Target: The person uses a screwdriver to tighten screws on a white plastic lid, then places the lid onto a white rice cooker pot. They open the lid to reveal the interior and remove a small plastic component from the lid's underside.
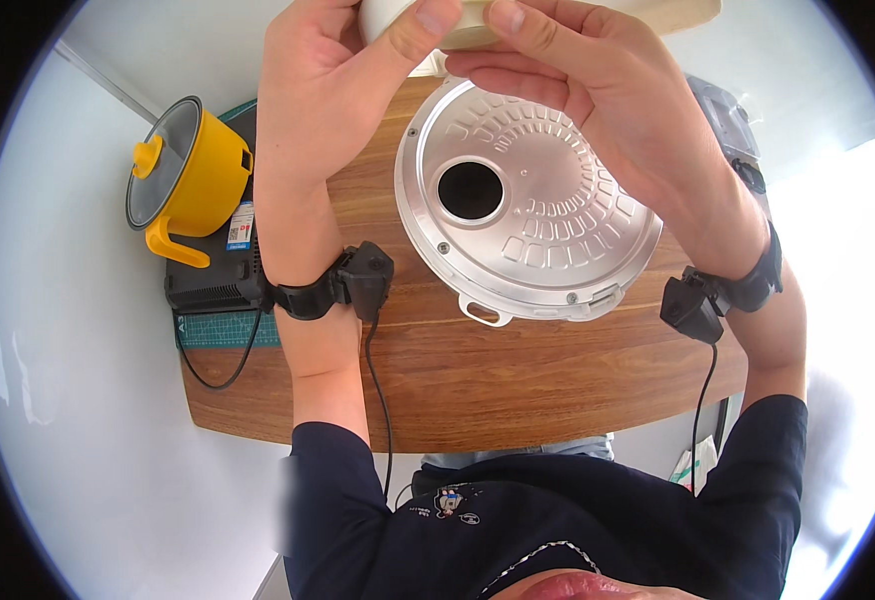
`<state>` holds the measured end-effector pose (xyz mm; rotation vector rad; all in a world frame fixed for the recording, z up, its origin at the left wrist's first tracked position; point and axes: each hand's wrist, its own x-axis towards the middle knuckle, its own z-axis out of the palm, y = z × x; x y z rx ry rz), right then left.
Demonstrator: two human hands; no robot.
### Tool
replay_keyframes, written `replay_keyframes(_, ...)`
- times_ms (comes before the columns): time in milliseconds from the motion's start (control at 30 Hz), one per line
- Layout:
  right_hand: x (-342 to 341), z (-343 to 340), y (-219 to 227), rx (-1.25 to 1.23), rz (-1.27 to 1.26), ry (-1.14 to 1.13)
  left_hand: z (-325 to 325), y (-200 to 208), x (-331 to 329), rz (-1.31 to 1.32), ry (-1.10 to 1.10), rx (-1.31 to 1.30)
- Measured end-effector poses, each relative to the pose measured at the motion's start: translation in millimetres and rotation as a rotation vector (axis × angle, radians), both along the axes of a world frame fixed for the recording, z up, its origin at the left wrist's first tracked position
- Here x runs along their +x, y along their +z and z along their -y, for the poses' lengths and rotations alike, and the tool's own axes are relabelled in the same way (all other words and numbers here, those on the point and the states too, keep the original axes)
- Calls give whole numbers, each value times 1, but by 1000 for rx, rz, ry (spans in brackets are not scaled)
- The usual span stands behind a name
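At the top edge, my left hand (343,95) and my right hand (598,75) are both closed on a cream-white, rounded plastic part (470,38). Both thumbs press its near side. The frame cuts off much of it, so its kind cannot be told. Below my hands, a round silver metal lid-like plate (558,235) lies on the wooden table. It has a dark round hole (471,190), stamped ridges, a few screws and a white rim with a looped tab (485,312). My right hand and wrist cover part of its far right side.
On the left, a yellow pot (208,165) with a glass lid stands on a dark box-like device (213,285), over a green cutting mat (228,330). Clear plastic packaging (723,115) lies at the far right. Cables hang from black devices (366,280) strapped to my forearms, across the wooden table (558,370).
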<state>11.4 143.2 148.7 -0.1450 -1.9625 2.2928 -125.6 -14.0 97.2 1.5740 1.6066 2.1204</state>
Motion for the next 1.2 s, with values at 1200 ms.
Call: replay_keyframes(1200, 8, 7, 12, 202, -48, -196, 6, 3, 7, -95, 86, -48)
